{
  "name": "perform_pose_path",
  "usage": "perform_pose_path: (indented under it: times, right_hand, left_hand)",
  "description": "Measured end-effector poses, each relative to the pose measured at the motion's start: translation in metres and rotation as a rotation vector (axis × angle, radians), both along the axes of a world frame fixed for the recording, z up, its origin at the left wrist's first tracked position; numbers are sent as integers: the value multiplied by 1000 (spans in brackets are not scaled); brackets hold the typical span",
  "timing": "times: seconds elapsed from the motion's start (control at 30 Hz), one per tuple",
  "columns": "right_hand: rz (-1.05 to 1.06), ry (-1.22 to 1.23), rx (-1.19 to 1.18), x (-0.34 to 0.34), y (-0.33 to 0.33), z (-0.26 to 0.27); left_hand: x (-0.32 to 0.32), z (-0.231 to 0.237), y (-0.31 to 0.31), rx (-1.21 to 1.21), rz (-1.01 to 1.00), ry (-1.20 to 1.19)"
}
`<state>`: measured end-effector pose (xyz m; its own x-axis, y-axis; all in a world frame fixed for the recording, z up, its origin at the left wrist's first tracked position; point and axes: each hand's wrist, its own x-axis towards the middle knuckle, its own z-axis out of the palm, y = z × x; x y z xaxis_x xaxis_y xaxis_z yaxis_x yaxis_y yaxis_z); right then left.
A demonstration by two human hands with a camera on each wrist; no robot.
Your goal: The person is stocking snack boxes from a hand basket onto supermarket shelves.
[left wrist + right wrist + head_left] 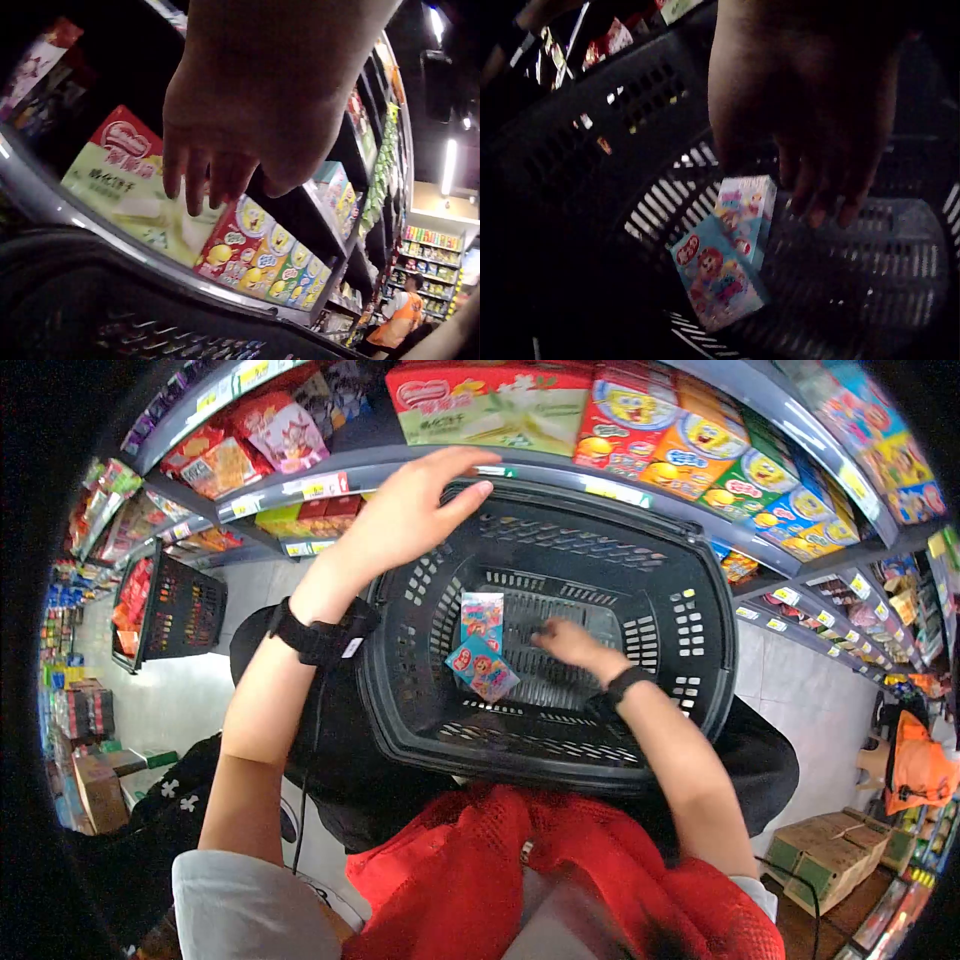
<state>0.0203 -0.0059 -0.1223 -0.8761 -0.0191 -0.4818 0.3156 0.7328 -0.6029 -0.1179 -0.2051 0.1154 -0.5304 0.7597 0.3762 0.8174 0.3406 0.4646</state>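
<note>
A black basket (540, 760) sits in front of the person, below the shelf edge. Inside it, at the left, lie two small blue boxes (482, 668) (718, 277), one partly over the other. The right hand (572, 643) (802, 127) reaches down into the basket beside the boxes, its fingers relaxed and holding nothing visible. The left hand (415, 505) (247, 127) is raised over the basket's far left rim near the shelf, fingers extended and empty, in front of a green and red box (490, 410) (135, 195).
Colourful cartoon boxes (700, 445) (262, 251) line the shelf. Another black basket (185, 605) with red packages stands on the floor at left. A cardboard carton (830, 850) is at lower right. A person in an orange vest (401, 319) shows in the left wrist view.
</note>
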Motion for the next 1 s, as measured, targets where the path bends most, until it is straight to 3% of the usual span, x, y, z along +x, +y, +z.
perform_pose_path:
  times: [0.07, 0.1, 0.13, 0.23, 0.3, 0.33, 0.4, 0.47, 0.5, 0.6, 0.67, 0.73, 0.87, 1.0]
  right_hand:
    - [28, -143, -7, -2, -35, -39]
    - [53, -164, 0, -2, -49, -62]
    - [-9, -122, -4, -1, -66, -81]
    - [-38, -110, -1, -3, -96, -109]
    - [70, -98, 70, -7, -105, -104]
    - [82, -111, 71, -6, -97, -124]
    - [-405, -192, -503, 0, -70, -180]
    - [-751, -239, -626, -8, -56, -181]
    - [-810, -61, -885, -15, -67, -155]
    - [-651, -180, -755, -37, -76, -133]
    - [-651, -210, -835, -48, -84, -134]
    - [-644, -290, -633, -54, -89, -121]
    - [-660, -407, -841, -53, -94, -79]
    - [-530, -168, -827, -56, -90, -49]
  left_hand:
    - [-4, -18, -14, -92, 63, -48]
    - [-1, -14, -19, -137, 14, 51]
    - [-9, -14, -22, -98, -65, 24]
    - [-26, -6, -29, -14, 23, -70]
    - [-39, -2, -35, 1, 67, 176]
    - [-43, 1, -39, 1, 79, 164]
    - [-48, 5, -43, 65, 84, 128]
    - [-52, 5, -46, 101, 116, 185]
    - [-47, 9, -48, 93, 131, 192]
    - [-51, 5, -44, 81, 117, 225]
    - [-53, 0, -43, 74, 90, 255]
    - [-51, 2, -43, -20, 74, 184]
    - [-49, 1, -38, -65, 70, 158]
    - [-48, -4, -34, -86, 47, 119]
